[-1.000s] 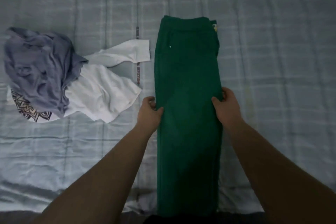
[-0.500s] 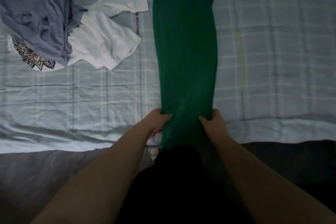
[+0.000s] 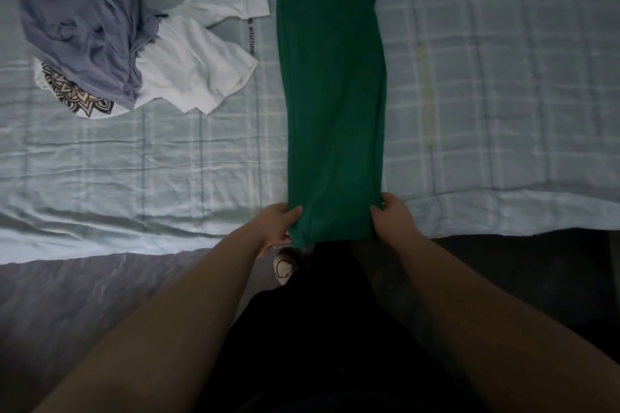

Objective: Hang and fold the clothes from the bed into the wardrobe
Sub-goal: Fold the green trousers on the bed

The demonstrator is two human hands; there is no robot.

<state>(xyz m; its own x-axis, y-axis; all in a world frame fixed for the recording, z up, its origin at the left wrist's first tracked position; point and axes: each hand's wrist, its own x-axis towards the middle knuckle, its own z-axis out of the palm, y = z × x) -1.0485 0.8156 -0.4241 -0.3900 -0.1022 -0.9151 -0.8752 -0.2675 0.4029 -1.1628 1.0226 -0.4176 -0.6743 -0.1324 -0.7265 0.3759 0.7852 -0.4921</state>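
Your two hands hold the near end of the green trousers (image 3: pixel 333 94), one at each side edge. Your left hand (image 3: pixel 278 221) pinches the left edge, thumb on top of the cloth and fingers curled under it. Your right hand (image 3: pixel 392 218) grips the right edge the same way, thumb lying over the fabric. The cloth between your hands sags a little and bunches at the hem beside your left thumb.

From your hands the trousers run straight away from you, folded leg on leg into one long flat strip on the bed (image 3: pixel 503 77). The waistband is at the far end, and a small pale tag shows at its right corner. The end you hold sits right at the bed's near edge.

Beyond your left hand and well off to its left is a loose pile on the checked sheet. A crumpled white shirt (image 3: pixel 188 60) is nearest the trousers, one sleeve reaching toward them without touching. A grey-purple garment (image 3: pixel 84 30) is heaped over the shirt's far-left side. A white piece with a dark patterned print (image 3: pixel 77 100) pokes out from under that.

Just below your left hand is a small pale object (image 3: pixel 285 268) against dark cloth; you cannot tell what it is.
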